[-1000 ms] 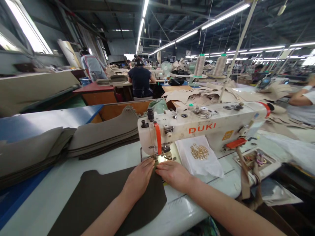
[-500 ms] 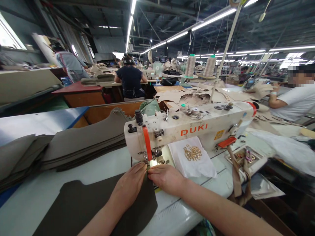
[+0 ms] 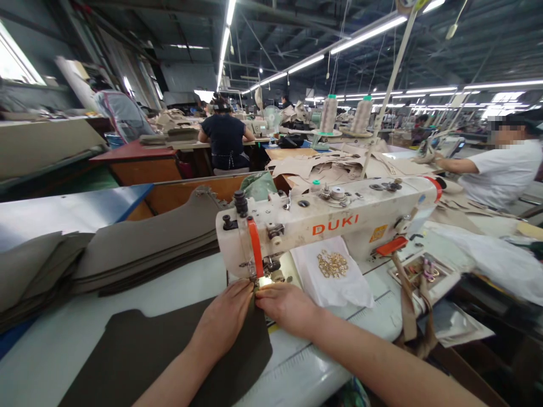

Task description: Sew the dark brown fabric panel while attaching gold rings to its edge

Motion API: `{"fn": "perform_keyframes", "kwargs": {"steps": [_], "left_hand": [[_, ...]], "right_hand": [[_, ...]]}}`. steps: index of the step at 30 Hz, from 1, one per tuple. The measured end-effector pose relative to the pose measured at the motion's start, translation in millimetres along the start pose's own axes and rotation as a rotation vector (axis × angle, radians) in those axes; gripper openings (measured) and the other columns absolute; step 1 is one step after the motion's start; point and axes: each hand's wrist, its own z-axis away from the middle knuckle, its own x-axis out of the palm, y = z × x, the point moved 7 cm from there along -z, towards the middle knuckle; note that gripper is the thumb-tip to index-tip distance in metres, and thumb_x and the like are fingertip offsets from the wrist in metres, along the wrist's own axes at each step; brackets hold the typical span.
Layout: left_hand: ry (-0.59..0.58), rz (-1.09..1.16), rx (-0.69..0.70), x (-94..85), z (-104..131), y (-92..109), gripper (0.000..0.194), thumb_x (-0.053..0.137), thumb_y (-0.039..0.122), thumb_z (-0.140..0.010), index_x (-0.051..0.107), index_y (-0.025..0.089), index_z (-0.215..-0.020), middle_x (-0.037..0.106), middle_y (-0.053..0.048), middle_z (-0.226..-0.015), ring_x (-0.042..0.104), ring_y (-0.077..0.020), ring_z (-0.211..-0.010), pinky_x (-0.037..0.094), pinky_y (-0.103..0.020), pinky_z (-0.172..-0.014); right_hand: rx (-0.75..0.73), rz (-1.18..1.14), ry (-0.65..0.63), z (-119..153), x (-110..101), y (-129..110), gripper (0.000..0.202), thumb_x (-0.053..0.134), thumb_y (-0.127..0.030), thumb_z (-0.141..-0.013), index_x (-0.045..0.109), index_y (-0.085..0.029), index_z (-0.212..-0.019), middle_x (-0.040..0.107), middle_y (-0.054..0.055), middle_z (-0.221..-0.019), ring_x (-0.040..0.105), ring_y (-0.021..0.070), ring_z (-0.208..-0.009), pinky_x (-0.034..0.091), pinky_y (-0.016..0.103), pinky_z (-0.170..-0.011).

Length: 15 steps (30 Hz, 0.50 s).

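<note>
Both hands met at the front of the sewing machine, their fingertips close beside each other under its needle end, at 12 o'clock from the person. The left hand came in from 7 o'clock and pointed toward 1, its back turned upward, the fingers nearly straight and held close together over the dark cloth. The right hand came in from 4 o'clock and pointed toward 10, back upward too, its fingers bent and bunched at the cloth's edge; the forearm lay slantwise above the worktop. Whether either hand pinched the cloth or only pressed on it could not be told, since the undersides of the fingers were hidden. The cloth lay flat on the worktop, its tip beneath the fingertips and its broad part spreading between 6 and 8 o'clock from them. A stack of cut cloth sat at 10 o'clock from the hands. At 2 o'clock, just beyond the right hand, a heap of gold rings rested on a white sheet, and a brown strap hung at 3 o'clock.
</note>
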Motion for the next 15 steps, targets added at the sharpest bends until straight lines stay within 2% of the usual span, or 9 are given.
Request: {"fn": "perform_keyframes", "kwargs": {"steps": [8, 15], "left_hand": [[0.034, -0.047, 0.018, -2.1, 0.7, 4.5, 0.036, 0.034, 0.012, -0.089, 0.067, 0.009, -0.103, 0.071, -0.013, -0.104, 0.064, -0.022, -0.101, 0.052, -0.034, -0.092], [0.003, 0.005, -0.054, -3.3, 0.2, 2.8, 0.037, 0.033, 0.011, -0.089, 0.066, 0.011, -0.106, 0.07, -0.013, -0.107, 0.063, -0.0221, -0.105, 0.051, -0.037, -0.094]], "right_hand": [[0.009, -0.018, 0.015, 2.6, 1.9, -1.0, 0.015, 0.049, -0.013, -0.091, 0.064, -0.012, -0.09, 0.068, 0.008, -0.106, 0.062, 0.0156, -0.101, 0.042, 0.025, -0.099], [-0.004, -0.001, -0.032, 0.1, -1.6, -2.6, 0.014, 0.05, -0.012, -0.091, 0.064, -0.012, -0.09, 0.068, 0.009, -0.104, 0.061, 0.0156, -0.099, 0.045, 0.026, -0.096]]}}
